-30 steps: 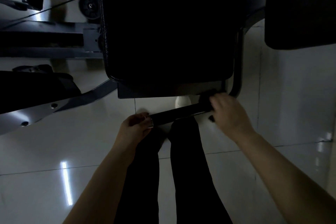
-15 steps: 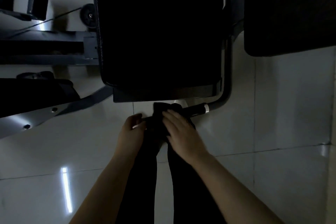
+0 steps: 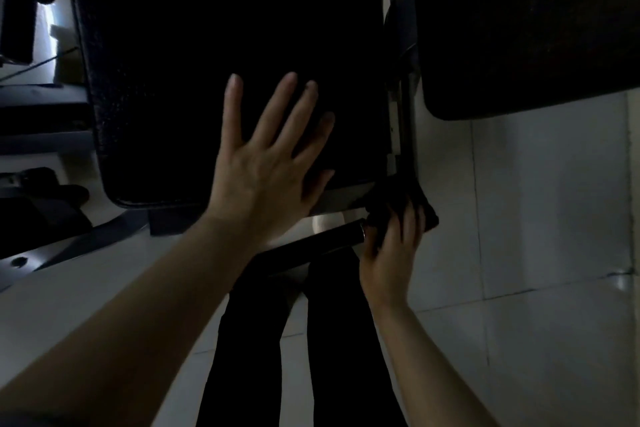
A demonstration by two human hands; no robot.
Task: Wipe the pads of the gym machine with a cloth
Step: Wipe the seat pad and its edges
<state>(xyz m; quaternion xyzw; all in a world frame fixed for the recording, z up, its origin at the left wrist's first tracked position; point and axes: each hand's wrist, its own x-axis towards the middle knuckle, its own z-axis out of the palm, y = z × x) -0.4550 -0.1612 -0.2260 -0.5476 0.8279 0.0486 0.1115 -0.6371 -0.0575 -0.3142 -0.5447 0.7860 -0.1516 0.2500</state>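
A large black seat pad [image 3: 214,55] fills the upper middle of the head view. My left hand [image 3: 266,163] lies flat on its near edge, fingers spread and holding nothing. My right hand [image 3: 391,246] grips a dark cloth [image 3: 398,201] bunched around the right end of a black handle bar [image 3: 318,241] below the pad, where the bar meets the curved metal frame tube [image 3: 405,121]. A second black pad [image 3: 526,24] sits at the upper right.
Pale glossy floor tiles [image 3: 554,218] spread to the right and below. Dark machine frame parts [image 3: 45,121] and a grey metal arm [image 3: 69,246] stand at the left. My own dark-trousered legs [image 3: 304,340] are below the bar.
My left hand let go of the bar's left end and rose flat onto the seat pad. My right hand slid the cloth along the bar to its right end.
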